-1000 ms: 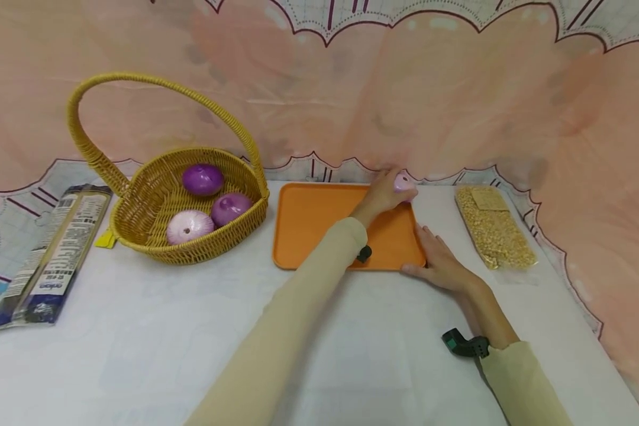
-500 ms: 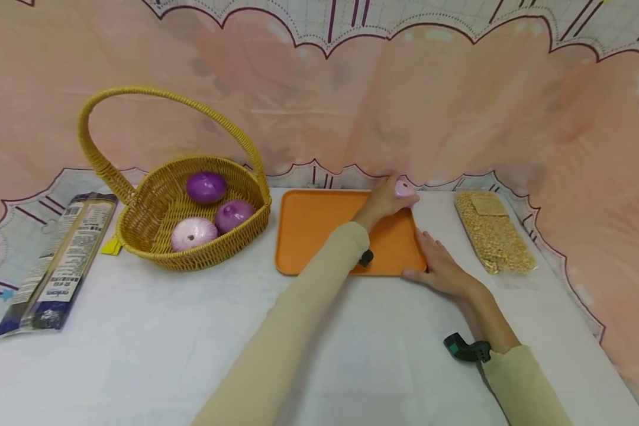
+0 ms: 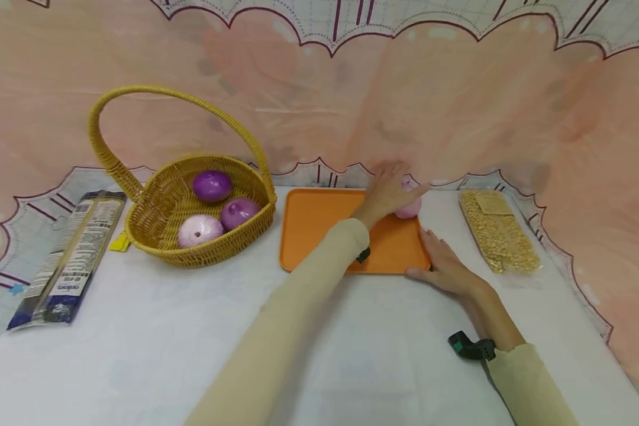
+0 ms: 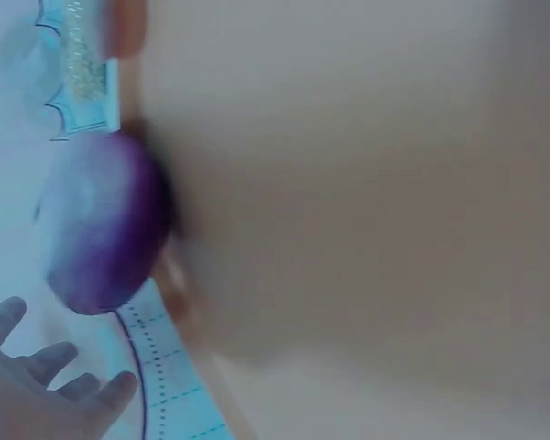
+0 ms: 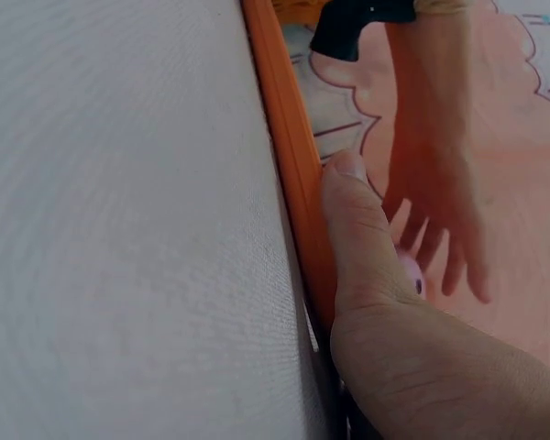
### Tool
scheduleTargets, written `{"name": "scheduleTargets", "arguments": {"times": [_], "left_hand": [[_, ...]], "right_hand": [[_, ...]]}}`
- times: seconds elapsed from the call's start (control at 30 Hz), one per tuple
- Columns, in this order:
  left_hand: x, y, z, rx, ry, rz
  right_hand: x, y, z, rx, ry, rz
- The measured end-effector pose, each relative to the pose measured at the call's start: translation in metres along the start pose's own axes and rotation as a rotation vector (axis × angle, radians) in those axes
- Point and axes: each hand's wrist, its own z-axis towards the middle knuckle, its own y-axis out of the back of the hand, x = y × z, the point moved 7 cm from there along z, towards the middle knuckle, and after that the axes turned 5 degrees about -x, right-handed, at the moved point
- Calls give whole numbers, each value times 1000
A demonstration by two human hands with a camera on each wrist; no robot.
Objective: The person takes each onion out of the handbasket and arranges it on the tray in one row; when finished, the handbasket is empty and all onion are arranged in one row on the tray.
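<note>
A pinkish-purple onion (image 3: pixel 409 209) rests at the back right corner of the orange tray (image 3: pixel 316 222). Just left of it, my left hand (image 3: pixel 386 194) hovers with fingers spread and the thumb stretched across above it. The left wrist view shows the whole onion (image 4: pixel 105 225) apart from the spread fingers (image 4: pixel 46 362). My right hand (image 3: pixel 446 269) rests at the tray's front right corner, fingers extended along the right side. In the right wrist view its thumb (image 5: pixel 357 229) lies against the tray's front rim (image 5: pixel 293 165).
A yellow wicker basket (image 3: pixel 154 236) with a tall handle holds three onions, one dark purple (image 3: pixel 212 186). A long printed packet (image 3: pixel 71 260) lies at the far left. Right of the tray is a clear bag of yellow grains (image 3: pixel 499 234). A patterned cloth backdrop (image 3: pixel 319 106) rises behind.
My left hand has let go of the onion; its fingers have spread and lifted off. The onion now sits at the tray's back right corner. My right hand stays at the tray.
</note>
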Motion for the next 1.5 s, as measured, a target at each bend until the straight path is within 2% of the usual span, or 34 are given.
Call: {"name": "scheduleTargets", "arguments": {"times": [0.1, 0.23, 0.43, 0.5, 0.57, 0.67, 0.73, 0.8, 0.9, 1.03, 1.13, 1.2, 1.33, 1.5], "left_hand": [[-6, 4, -1, 13, -9, -7], [-12, 9, -10, 22, -31, -27], [-11, 28, -37, 48, -63, -176], [-9, 39, -51, 66, -86, -210], [-8, 49, -66, 84, -157, -234], [-2, 62, -95, 116, -245, -205], [5, 66, -118, 167, -282, -181], [17, 68, -142, 228, -275, -153], [35, 71, -174, 306, -249, -180], [57, 79, -200, 348, -168, -242], [71, 86, -210, 356, -104, -262], [76, 92, -212, 353, -90, -264], [79, 104, -212, 353, -107, -274], [80, 126, -215, 383, -154, -232]], "right_hand": [[-1, 1, 0, -1, 3, 7], [0, 1, 1, -5, 12, 19], [1, 2, 5, -1, 5, 26], [2, 3, 5, -1, 6, 22], [3, 3, 5, 0, 5, 22], [3, 2, 4, 2, 1, 14], [2, 1, 3, 3, -7, 10], [1, 1, 3, 3, -10, 5], [1, 0, 2, 5, -11, 2], [1, 0, 2, 2, -7, 1], [1, -1, 1, -8, -1, 7], [1, -1, 0, -8, -4, 12], [1, -1, -3, -5, -15, 28], [1, -1, -1, -9, -6, 22]]}}
